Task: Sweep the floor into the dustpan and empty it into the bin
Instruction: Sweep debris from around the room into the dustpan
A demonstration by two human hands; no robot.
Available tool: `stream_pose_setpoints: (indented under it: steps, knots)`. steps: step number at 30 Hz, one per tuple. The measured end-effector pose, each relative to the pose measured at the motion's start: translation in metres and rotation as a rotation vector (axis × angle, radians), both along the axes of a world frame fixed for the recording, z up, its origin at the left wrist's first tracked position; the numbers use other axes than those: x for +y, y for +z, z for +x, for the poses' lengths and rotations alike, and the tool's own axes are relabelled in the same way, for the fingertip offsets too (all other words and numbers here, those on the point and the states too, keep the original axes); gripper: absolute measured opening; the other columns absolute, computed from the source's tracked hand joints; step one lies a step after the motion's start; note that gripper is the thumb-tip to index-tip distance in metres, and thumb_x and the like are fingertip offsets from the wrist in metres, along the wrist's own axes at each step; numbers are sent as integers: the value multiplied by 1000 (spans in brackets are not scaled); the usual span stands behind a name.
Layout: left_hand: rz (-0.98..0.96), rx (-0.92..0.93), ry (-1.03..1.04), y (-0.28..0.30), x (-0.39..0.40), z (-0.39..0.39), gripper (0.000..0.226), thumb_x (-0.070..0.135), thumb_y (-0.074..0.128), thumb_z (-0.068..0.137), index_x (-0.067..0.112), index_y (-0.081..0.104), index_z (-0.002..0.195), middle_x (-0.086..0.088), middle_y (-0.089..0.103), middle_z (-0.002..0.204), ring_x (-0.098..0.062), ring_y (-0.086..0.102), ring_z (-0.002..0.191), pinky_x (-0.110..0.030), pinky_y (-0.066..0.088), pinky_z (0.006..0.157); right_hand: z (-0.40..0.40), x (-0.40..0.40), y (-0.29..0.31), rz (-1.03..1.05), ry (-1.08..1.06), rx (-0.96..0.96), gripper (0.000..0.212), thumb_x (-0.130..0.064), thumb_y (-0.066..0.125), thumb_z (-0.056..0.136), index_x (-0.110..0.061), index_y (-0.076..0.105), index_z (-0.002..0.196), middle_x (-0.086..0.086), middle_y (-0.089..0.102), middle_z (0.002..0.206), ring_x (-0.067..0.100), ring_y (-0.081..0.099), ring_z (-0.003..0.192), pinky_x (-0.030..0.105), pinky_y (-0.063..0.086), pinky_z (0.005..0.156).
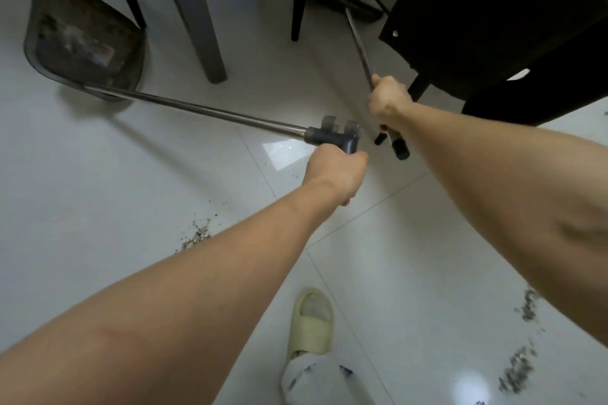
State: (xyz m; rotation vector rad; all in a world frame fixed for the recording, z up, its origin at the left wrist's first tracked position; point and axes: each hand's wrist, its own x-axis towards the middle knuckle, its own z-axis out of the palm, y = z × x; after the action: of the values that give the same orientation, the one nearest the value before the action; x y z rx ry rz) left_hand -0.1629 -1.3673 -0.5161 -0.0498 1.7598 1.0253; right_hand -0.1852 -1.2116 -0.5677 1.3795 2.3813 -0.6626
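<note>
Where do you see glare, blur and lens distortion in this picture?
Head view: glare patches on the glossy floor tiles; the debris at lower right is smeared by blur; the wide-angle lens swells both forearms near the edges; the dustpan looks soft.

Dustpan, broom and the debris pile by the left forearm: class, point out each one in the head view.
dustpan [82, 39]: head view, on the dirty inner face of its pan.
broom [360, 43]: head view, on its thin shaft above the right hand.
debris pile [195, 237]: head view, on the crumbs beside the left forearm.
</note>
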Motion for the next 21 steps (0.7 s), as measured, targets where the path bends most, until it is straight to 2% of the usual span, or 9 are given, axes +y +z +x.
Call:
stream_pose_setpoints:
  steps: [2, 5, 9, 12, 15, 17, 21]
  knots:
    - [10, -1, 26, 15, 4, -6, 12, 17, 53, 94, 6, 54, 92, -7, 50, 70, -16, 41, 49, -18, 34, 40, 24, -19, 6, -42, -25, -22, 51, -3, 37, 97, -20, 36, 145, 18, 52, 129, 35, 58, 106, 35, 51, 65]
    - [22, 35, 44, 37, 7, -17, 17, 16, 52, 94, 9, 51, 79, -5, 49, 64, -15, 40, 48, -23, 34, 44, 69, -56, 22, -140, -42, -48, 64, -3, 38, 96, -25, 19, 153, 16, 43, 143, 34, 51, 120, 40, 51, 91]
    - [25, 59, 48, 57, 4, -25, 17, 16, 50, 95, 10, 50, 79, -4, 45, 63, -14, 37, 48, -23, 31, 43, 116, -88, 55, -192, -123, -43, 63, -1, 37, 94, -26, 25, 151, 14, 49, 135, 33, 54, 111, 43, 54, 86]
    - [2, 64, 27, 60, -3, -27, 14, 17, 51, 95, 10, 49, 83, -3, 45, 63, -12, 37, 48, -22, 33, 44, 144, -102, 73, -181, -111, -5, 55, -2, 33, 92, -23, 37, 142, 16, 58, 113, 32, 57, 90, 47, 56, 76]
    - [-21, 41, 15, 56, -12, -25, 17, 17, 53, 94, 11, 48, 79, -3, 44, 62, -13, 36, 48, -22, 33, 44, 152, -96, 75, -117, -118, 58, 49, -3, 32, 95, -19, 41, 140, 13, 59, 101, 32, 58, 86, 39, 52, 78]
    - [-31, 34, 18, 50, -16, -24, 19, 15, 53, 93, 12, 47, 76, -3, 43, 61, -13, 35, 46, -22, 32, 42, 137, -83, 65, -72, -103, 93, 53, -2, 33, 95, -21, 37, 144, 14, 59, 104, 34, 57, 93, 35, 47, 79]
    - [-39, 29, 0, 40, -16, -16, 20, 15, 54, 93, 12, 47, 75, -3, 44, 60, -13, 36, 45, -22, 33, 41, 79, -35, 40, -20, -120, 77, 44, 0, 33, 96, -14, 41, 137, 20, 53, 126, 37, 55, 111, 41, 48, 89]
